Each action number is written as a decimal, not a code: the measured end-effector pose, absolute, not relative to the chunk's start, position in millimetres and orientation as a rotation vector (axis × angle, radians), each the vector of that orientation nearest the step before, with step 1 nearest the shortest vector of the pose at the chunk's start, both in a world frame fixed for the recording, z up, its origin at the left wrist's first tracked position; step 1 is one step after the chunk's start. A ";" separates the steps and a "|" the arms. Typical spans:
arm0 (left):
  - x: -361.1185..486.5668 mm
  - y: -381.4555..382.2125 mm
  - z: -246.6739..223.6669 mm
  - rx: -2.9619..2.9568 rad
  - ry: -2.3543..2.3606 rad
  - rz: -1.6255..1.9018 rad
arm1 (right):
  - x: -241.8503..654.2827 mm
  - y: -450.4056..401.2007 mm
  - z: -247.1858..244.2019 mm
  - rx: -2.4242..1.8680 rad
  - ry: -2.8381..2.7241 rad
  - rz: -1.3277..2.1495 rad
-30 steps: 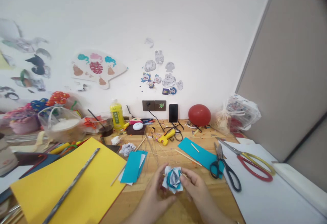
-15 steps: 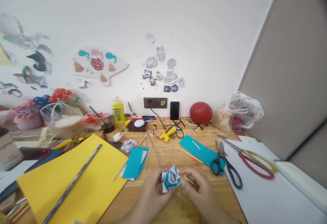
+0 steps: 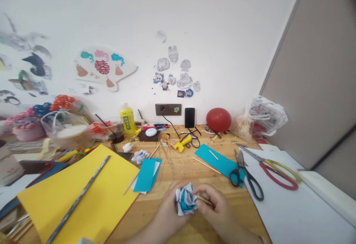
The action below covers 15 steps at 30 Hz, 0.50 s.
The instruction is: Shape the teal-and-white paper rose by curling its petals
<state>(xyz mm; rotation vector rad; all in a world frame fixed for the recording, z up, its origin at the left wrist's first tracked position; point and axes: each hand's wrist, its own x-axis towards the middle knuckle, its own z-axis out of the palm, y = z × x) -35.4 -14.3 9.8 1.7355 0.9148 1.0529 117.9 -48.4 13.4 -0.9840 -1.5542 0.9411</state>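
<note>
A crumpled blue and white paper flower [image 3: 185, 200] is held in my left hand [image 3: 168, 210], whose fingers wrap its left side and underside. My right hand [image 3: 213, 203] pinches a thin wooden stick [image 3: 205, 200] beside the flower's right edge, its thumb and forefinger close to the paper. Whether the stick's tip touches the flower is hidden by my fingers. Folded blue paper [image 3: 147, 175] lies beyond my left hand on the wooden table [image 3: 169, 175].
Yellow paper [image 3: 83, 195] with a dark striped strip lies left. Black-handled scissors [image 3: 247, 179] and red-and-yellow-handled scissors [image 3: 280, 171] are right. A yellow glue gun [image 3: 183, 144], a red balloon [image 3: 218, 119], a bottle [image 3: 128, 119] and a phone [image 3: 189, 118] stand or lie farther back.
My right fingers have closed in on the flower's right edge with the stick. The flower has turned slightly in my left hand, and the camera view has shifted a little.
</note>
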 end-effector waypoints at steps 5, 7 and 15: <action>-38.1 -17.7 15.2 1.736 0.948 1.005 | 124.8 -52.7 16.0 -1.123 -1.644 0.506; -38.3 -17.7 13.1 1.717 0.956 1.018 | 123.3 -53.4 19.9 -1.088 -1.793 0.315; -36.3 -18.3 6.6 1.829 0.961 1.050 | 111.4 -53.3 24.1 -1.079 -1.956 -0.062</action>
